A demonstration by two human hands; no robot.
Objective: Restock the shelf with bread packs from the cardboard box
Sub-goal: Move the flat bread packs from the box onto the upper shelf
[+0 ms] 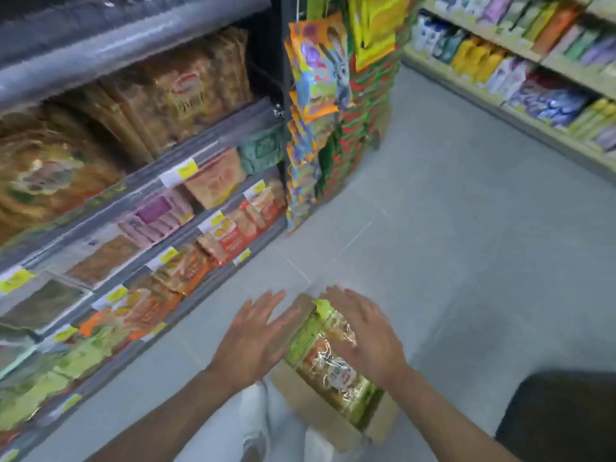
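A cardboard box [320,415] stands on the floor in front of my knees. A bread pack [330,365] with a green and clear wrapper sticks up out of it. My left hand [253,338] hovers just left of the pack, fingers spread, holding nothing. My right hand [363,335] lies flat against the right side of the pack, fingers spread, not closed around it. The shelf [213,135] on the left carries brown bread packs [186,91] on its upper level.
Lower shelf levels [206,225] hold packaged snacks behind yellow price tags. A hanging rack of colourful packets [320,105] stands at the shelf's end. Another stocked shelf [520,61] runs along the far right. Grey tiled floor [450,228] lies between. A dark object [560,415] sits bottom right.
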